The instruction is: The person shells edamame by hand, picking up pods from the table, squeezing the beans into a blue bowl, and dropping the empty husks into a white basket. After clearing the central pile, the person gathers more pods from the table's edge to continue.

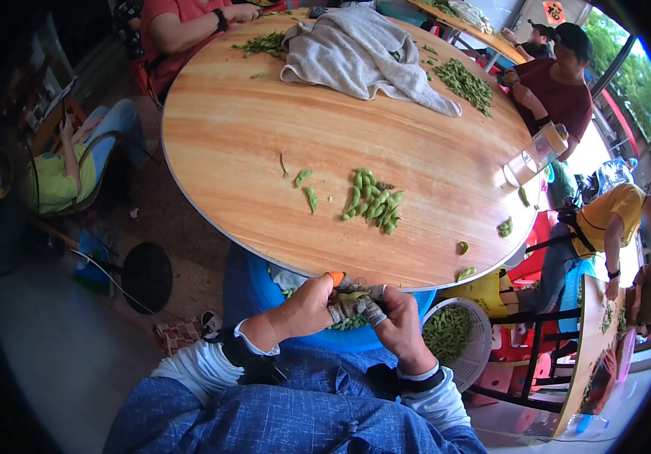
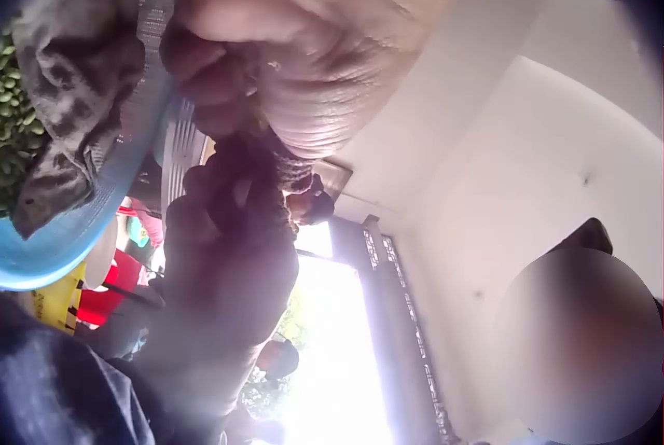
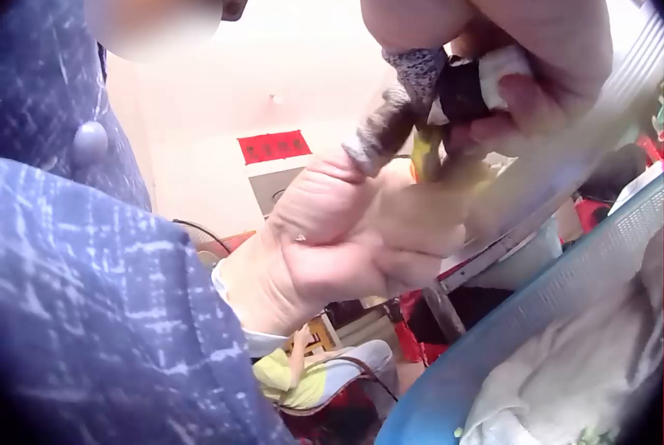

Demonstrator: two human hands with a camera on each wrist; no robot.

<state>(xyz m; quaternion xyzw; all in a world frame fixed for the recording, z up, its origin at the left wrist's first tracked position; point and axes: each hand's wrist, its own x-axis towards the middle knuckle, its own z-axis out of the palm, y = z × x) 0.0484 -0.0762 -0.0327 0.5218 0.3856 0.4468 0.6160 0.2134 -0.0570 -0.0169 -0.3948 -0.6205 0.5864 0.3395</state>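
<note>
Over the blue tub (image 1: 246, 291) at the table's near edge, the left hand (image 1: 295, 306) and right hand (image 1: 403, 333) meet, several fingertips wrapped in cloth or tape. Both pinch a green pod (image 1: 352, 296) between them; in the right wrist view the pod (image 3: 426, 155) looks yellow-green between the wrapped fingers of the left hand (image 3: 332, 232) and right hand (image 3: 498, 20). The left wrist view has the left hand (image 2: 311, 40) above the dark right hand (image 2: 233, 258), with the pod hard to make out. A pile of green pods (image 1: 375, 203) lies on the round table (image 1: 265, 136).
Loose pods (image 1: 311, 200) lie left of the pile. A grey cloth (image 1: 348, 53) covers part of the far side, with more pods (image 1: 465, 87) beside it. A clear container (image 1: 521, 168) stands at the right. A white basket (image 1: 481, 337) of pods sits below the table's right edge. People sit around.
</note>
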